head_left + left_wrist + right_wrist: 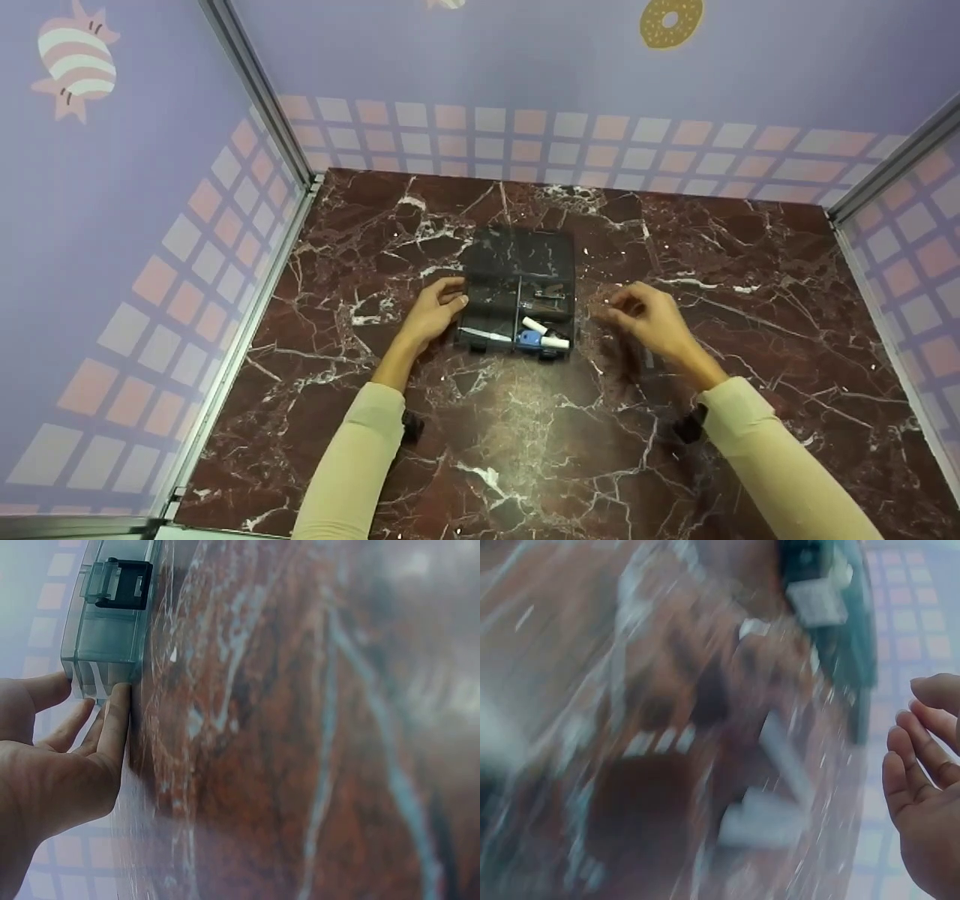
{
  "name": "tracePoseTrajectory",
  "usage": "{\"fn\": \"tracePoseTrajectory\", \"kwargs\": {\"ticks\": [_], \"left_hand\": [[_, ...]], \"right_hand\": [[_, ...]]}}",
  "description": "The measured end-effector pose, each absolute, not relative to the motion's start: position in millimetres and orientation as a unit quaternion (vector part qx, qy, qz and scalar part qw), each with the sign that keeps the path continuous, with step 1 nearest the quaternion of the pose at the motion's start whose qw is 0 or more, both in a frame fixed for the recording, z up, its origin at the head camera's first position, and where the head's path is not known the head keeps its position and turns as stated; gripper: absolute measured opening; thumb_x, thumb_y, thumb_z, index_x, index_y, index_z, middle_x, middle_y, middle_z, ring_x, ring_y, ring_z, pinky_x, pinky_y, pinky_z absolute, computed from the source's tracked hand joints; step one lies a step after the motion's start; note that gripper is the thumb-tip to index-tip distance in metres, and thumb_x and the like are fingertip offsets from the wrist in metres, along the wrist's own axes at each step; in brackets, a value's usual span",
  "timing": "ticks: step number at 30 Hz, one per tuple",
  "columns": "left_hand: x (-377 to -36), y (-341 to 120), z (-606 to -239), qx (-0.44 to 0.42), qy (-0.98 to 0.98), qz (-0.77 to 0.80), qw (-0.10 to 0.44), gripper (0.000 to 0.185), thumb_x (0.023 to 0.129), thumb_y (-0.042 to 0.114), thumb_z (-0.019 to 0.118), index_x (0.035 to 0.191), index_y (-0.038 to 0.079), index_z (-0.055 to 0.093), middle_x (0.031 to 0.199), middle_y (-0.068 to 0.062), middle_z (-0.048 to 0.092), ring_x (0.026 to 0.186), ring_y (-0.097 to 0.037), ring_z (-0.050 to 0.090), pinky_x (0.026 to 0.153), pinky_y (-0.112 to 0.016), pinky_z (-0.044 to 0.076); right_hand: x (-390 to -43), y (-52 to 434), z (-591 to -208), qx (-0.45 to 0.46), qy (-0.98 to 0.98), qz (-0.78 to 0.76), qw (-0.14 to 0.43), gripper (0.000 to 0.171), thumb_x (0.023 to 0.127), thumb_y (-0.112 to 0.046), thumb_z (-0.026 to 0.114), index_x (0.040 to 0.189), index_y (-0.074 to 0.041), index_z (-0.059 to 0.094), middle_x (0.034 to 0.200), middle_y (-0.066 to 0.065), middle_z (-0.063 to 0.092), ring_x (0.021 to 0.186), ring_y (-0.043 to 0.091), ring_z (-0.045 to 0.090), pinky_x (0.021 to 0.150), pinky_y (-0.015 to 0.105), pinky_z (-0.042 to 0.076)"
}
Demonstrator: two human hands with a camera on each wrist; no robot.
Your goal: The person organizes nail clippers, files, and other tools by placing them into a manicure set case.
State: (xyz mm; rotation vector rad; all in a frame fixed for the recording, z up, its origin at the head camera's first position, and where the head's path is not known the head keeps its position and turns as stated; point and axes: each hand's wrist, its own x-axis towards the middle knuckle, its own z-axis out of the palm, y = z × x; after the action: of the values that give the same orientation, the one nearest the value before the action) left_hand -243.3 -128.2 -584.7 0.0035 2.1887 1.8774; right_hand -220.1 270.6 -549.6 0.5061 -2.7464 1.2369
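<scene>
A dark see-through plastic box [491, 304] with compartments lies on the table; whether its lid is raised cannot be told. A slim pale pen-like item [486, 334] is in the front left section. At front right are a blue item [529, 339] and white-capped pieces [555, 343]; behind them is a small clip-like piece [551, 292]. My left hand [435, 311] touches the box's left side with extended fingers [116, 724] and thumb. To the right, apart from the box, my right hand [649, 315] hovers with fingers [922, 754] loosely bent and nothing visible in it.
The table [420, 465] is glossy, dark red, marble-patterned. Purple panels [525, 52] with pink and white squares stand behind it and at both sides, joined by metal posts [259, 90]. A black latch [124, 585] shows on the box's front.
</scene>
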Motion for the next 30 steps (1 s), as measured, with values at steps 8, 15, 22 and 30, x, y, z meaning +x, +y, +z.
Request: {"fn": "tracePoseTrajectory", "kwargs": {"ticks": [8, 15, 22, 30], "left_hand": [[-243.0, -127.5, -584.3, -0.001, 0.750, 0.650, 0.124, 0.048, 0.108, 0.009, 0.062, 0.153, 0.000, 0.052, 0.152, -0.021, 0.054, 0.141, -0.034, 0.053, 0.110, -0.049, 0.051], [-243.6, -126.2, -586.4, 0.001, 0.747, 0.654, 0.122, 0.048, 0.107, 0.007, 0.062, 0.153, -0.001, 0.051, 0.154, -0.023, 0.052, 0.141, -0.036, 0.053, 0.111, -0.049, 0.050], [-244.1, -126.1, -585.3, -0.003, 0.749, 0.651, 0.123, 0.047, 0.107, 0.007, 0.062, 0.153, -0.001, 0.052, 0.152, -0.023, 0.053, 0.141, -0.035, 0.054, 0.111, -0.049, 0.050], [-242.7, -127.0, -584.0, -0.004, 0.764, 0.634, 0.122, 0.048, 0.108, 0.012, 0.062, 0.154, 0.003, 0.052, 0.152, -0.020, 0.053, 0.140, -0.034, 0.053, 0.109, -0.049, 0.051]], "right_hand": [[-208.1, 316.1, -575.8, 0.134, -0.917, 0.370, 0.067, 0.012, 0.090, -0.003, 0.084, 0.099, 0.000, 0.076, 0.090, 0.009, 0.072, 0.078, 0.017, 0.063, 0.070, 0.021, 0.050], [-200.5, 335.1, -589.7, 0.102, -0.920, 0.375, 0.054, 0.013, 0.091, -0.004, 0.083, 0.101, 0.000, 0.076, 0.093, 0.010, 0.073, 0.077, 0.017, 0.065, 0.069, 0.018, 0.050], [-195.1, 340.3, -595.7, 0.072, -0.923, 0.377, 0.026, 0.020, 0.092, -0.012, 0.085, 0.104, 0.000, 0.075, 0.090, 0.011, 0.072, 0.069, 0.015, 0.063, 0.062, 0.021, 0.049], [-193.1, 338.4, -596.2, 0.050, -0.923, 0.382, -0.006, 0.023, 0.094, -0.014, 0.083, 0.110, 0.000, 0.073, 0.098, 0.013, 0.069, 0.071, 0.018, 0.064, 0.062, 0.024, 0.051]]}}
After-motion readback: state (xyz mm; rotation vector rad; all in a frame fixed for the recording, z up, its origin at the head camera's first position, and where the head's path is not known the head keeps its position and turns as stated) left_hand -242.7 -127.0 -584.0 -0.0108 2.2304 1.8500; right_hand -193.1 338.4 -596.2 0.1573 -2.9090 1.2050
